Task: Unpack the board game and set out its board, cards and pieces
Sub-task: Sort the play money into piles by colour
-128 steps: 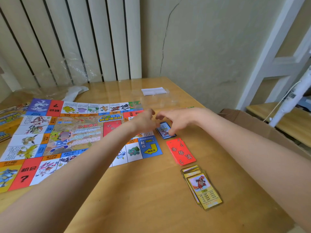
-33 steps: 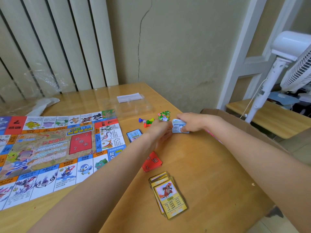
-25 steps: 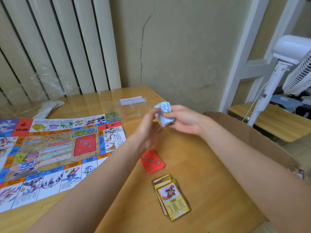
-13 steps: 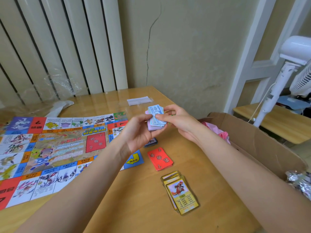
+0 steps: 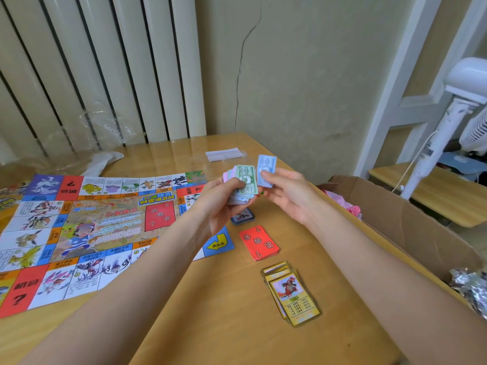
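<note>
A: What's in your hands rn?

B: L hand (image 5: pixel 218 198) is gripping the money stack (image 5: pixel 241 187), thumb curled over the green note on top, fingers wrapped under. R hand (image 5: pixel 286 192) is pinching one blue note (image 5: pixel 266 169) btwn thumb & fingers, holding it upright just beside the stack, not touching it.

A: Both off the table?

B: Yep, I'm holding them above the table (image 5: pixel 237 325), near the board's far right corner.

A: Board?

B: Board (image 5: pixel 87 227) is lying flat & open on my left side.

A: Cards?

B: Three piles to the right of it: blue cards (image 5: pixel 243 217) are sitting right under my L hand, partly hidden; red cards (image 5: pixel 259 243) just nearer me; yellow cards (image 5: pixel 291 293) nearest, a bit fanned.

A: Anything else?

B: Cardboard box (image 5: pixel 411 233) is standing open at the table's right edge, w/ a white fan (image 5: pixel 448 127) behind it. Clear wrap (image 5: pixel 108 127) is lying at the far left.
</note>
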The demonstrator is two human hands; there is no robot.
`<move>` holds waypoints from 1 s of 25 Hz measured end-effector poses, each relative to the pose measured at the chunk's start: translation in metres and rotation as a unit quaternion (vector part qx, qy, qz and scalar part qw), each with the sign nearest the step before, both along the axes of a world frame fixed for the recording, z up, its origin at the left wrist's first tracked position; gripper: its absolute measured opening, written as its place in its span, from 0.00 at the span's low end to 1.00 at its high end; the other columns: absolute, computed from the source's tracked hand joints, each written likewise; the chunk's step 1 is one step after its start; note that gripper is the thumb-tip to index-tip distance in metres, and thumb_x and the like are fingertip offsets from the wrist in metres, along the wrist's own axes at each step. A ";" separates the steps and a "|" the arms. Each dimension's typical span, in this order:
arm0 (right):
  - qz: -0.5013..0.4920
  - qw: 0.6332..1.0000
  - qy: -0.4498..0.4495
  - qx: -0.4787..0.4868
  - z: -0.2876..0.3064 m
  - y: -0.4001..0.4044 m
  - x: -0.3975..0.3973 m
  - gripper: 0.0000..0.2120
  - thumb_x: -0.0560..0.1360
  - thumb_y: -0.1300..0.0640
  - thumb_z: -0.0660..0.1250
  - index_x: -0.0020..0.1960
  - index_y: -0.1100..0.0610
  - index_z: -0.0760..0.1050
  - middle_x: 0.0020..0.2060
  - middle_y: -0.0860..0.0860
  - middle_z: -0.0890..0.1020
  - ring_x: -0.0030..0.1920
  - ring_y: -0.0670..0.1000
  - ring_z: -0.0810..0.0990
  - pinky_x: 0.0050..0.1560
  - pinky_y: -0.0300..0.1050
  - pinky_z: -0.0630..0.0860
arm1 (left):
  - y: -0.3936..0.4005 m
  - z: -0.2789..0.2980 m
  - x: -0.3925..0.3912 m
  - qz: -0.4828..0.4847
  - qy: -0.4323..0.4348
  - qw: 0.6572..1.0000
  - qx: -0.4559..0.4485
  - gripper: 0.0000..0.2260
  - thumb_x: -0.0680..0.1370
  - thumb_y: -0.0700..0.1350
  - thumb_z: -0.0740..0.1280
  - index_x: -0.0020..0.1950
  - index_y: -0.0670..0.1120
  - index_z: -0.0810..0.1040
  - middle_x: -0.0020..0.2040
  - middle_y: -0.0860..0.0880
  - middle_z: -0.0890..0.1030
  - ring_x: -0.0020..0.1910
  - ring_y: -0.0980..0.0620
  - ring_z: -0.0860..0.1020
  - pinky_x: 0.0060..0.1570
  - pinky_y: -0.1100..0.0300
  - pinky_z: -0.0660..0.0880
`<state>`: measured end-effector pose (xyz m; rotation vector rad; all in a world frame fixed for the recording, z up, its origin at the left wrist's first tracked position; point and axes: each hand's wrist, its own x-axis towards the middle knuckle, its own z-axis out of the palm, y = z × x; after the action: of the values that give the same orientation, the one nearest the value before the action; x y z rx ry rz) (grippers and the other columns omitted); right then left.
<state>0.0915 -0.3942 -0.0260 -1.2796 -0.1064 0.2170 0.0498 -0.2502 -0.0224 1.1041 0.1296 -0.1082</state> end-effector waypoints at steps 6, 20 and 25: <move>0.070 0.971 -0.021 -0.229 0.015 -0.041 0.016 0.09 0.74 0.70 0.64 0.52 0.61 0.76 0.38 0.54 0.79 0.33 0.47 0.77 0.30 0.35 0.72 | 0.012 -0.002 -0.003 0.001 0.026 1.000 -0.014 0.10 0.77 0.33 0.60 0.58 0.36 0.72 0.52 0.35 0.80 0.43 0.46 0.83 0.42 0.58 0.80; 0.002 0.872 -0.113 -0.476 -0.018 -0.037 0.048 0.06 0.71 0.64 0.71 0.48 0.59 0.81 0.36 0.48 0.73 0.35 0.44 0.69 0.34 0.34 0.66 | 0.014 -0.011 -0.010 -0.021 0.070 0.997 0.036 0.12 0.77 0.33 0.60 0.61 0.35 0.72 0.45 0.38 0.83 0.44 0.46 0.82 0.41 0.58 0.80; 0.009 0.811 -0.161 -0.563 -0.026 -0.037 0.048 0.05 0.70 0.61 0.72 0.44 0.54 0.79 0.31 0.44 0.69 0.32 0.42 0.66 0.29 0.29 0.64 | 0.010 -0.017 -0.007 -0.021 0.077 0.996 0.032 0.06 0.77 0.32 0.61 0.51 0.38 0.75 0.40 0.39 0.83 0.36 0.48 0.84 0.38 0.58 0.80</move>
<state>0.1396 -0.4308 -0.0516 -2.5114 -0.3107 0.0555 0.0427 -0.2399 -0.0398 1.1627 0.2502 -0.2284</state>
